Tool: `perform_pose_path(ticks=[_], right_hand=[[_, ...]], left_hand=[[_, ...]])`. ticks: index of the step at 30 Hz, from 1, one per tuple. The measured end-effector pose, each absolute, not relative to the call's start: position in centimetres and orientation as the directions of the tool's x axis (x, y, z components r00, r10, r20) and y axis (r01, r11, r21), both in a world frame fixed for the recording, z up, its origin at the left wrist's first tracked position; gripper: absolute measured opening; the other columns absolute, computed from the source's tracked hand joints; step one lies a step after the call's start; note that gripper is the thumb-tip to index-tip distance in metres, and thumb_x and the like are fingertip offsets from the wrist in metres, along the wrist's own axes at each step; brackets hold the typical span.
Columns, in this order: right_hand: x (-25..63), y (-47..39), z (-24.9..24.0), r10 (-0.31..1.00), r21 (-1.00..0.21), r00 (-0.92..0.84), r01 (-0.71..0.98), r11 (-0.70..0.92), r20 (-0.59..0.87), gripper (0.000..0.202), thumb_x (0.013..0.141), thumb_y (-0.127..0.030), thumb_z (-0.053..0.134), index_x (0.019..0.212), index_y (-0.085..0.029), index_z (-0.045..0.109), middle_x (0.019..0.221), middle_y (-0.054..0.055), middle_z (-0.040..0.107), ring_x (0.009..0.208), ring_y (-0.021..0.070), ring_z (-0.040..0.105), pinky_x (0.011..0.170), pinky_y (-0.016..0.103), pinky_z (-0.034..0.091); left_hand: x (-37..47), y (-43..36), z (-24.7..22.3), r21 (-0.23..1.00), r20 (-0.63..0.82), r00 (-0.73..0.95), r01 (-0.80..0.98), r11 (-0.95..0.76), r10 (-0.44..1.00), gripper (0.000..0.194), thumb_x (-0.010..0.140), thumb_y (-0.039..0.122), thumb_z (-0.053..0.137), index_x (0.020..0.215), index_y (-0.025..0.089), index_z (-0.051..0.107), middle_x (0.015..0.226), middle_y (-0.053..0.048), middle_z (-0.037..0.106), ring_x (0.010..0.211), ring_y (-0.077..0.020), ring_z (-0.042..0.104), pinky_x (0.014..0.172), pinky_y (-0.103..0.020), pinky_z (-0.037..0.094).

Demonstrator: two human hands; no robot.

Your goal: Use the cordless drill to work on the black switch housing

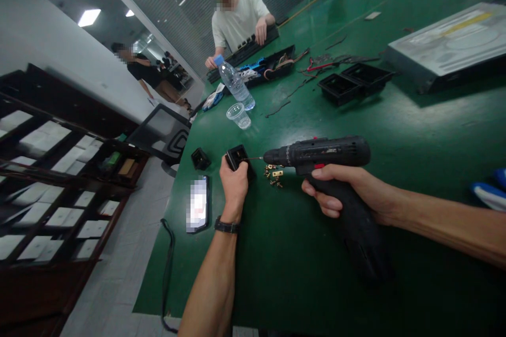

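Observation:
My right hand [336, 189] is wrapped around the grip of a black cordless drill [328, 151], which lies level and points left. Its long thin bit [253, 158] reaches into the opening of a small black plastic box [237, 152]. That box is gripped by my left hand [234, 181], with the thumb over its near edge. Whether the bit touches a screw inside cannot be made out. Below the drill's chuck lie several small brass screws [272, 182] and a brass plate [278, 174] on the green table [292, 242].
A second small black box [200, 158] and a phone [197, 204] lie left of my left hand. Beyond stand a plastic cup [239, 116] and a water bottle [236, 84]. Black trays [342, 87] and a metal case [450, 45] sit far right. A co-worker [241, 18] sits opposite.

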State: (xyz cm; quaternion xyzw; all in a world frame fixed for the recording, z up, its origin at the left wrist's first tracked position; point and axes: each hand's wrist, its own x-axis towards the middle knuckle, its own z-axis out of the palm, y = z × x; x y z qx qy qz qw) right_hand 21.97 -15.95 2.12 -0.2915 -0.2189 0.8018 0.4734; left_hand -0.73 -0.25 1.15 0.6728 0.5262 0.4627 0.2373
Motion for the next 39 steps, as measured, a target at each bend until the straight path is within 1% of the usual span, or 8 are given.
perform_pose_path(ticks=[7,18,22,27,33,39], right_hand=[[22.10,-15.97,1.97,0.885,-0.633,-0.391,-0.625,-0.457,-0.253,0.031,0.091,-0.039,0.058,0.084,-0.010,0.068,0.049,0.001,0.051,0.047,0.0134,0.049,0.050,0.024,0.039],[22.08,-15.89,2.05,0.882,-0.625,-0.394,-0.627,-0.464,-0.259,0.032,0.091,-0.039,0.059,0.081,-0.010,0.069,0.049,0.000,0.051,0.048,0.0125,0.048,0.050,0.023,0.038],[22.09,-15.99,2.02,0.883,-0.621,-0.392,-0.632,-0.463,-0.260,0.032,0.091,-0.038,0.059,0.080,-0.010,0.068,0.049,0.000,0.050,0.047,0.0119,0.048,0.051,0.023,0.039],[22.16,-15.98,1.84,0.886,-0.629,-0.389,-0.630,-0.456,-0.252,0.033,0.091,-0.038,0.058,0.084,-0.009,0.069,0.050,0.001,0.051,0.048,0.0128,0.050,0.050,0.023,0.038],[22.16,-15.99,2.12,0.881,-0.637,-0.384,-0.613,-0.468,-0.277,0.032,0.091,-0.038,0.058,0.080,-0.010,0.069,0.048,0.001,0.049,0.047,0.0132,0.051,0.051,0.023,0.038],[22.28,-15.98,2.19,0.881,-0.663,-0.380,-0.587,-0.464,-0.281,0.031,0.091,-0.037,0.056,0.084,-0.010,0.070,0.049,0.002,0.050,0.048,0.0146,0.051,0.049,0.024,0.037]], left_hand=[[-0.95,-0.09,0.87,0.810,0.374,0.020,0.480,-0.337,0.927,0.015,0.074,0.021,0.061,0.088,0.016,0.061,0.079,0.002,0.057,0.070,-0.0112,0.048,0.064,-0.020,0.041],[-1.08,0.02,0.61,0.810,0.378,0.023,0.476,-0.342,0.926,0.014,0.075,0.021,0.061,0.088,0.016,0.060,0.078,0.002,0.057,0.071,-0.0116,0.049,0.065,-0.021,0.042],[-1.08,0.06,0.66,0.805,0.383,0.024,0.483,-0.346,0.923,0.013,0.075,0.021,0.061,0.087,0.015,0.060,0.078,0.002,0.056,0.070,-0.0111,0.049,0.065,-0.020,0.042],[-0.97,0.07,0.59,0.796,0.390,0.024,0.493,-0.350,0.921,0.012,0.076,0.021,0.060,0.086,0.015,0.060,0.076,0.003,0.054,0.069,-0.0105,0.047,0.063,-0.019,0.040],[-0.80,-0.01,0.66,0.799,0.395,0.008,0.491,-0.348,0.919,0.012,0.075,0.019,0.060,0.087,0.016,0.061,0.076,0.003,0.054,0.068,-0.0101,0.047,0.063,-0.019,0.040],[-0.60,-0.21,0.96,0.796,0.400,0.016,0.489,-0.356,0.917,0.010,0.075,0.018,0.060,0.084,0.016,0.058,0.073,0.004,0.052,0.065,-0.0097,0.043,0.061,-0.019,0.038]])
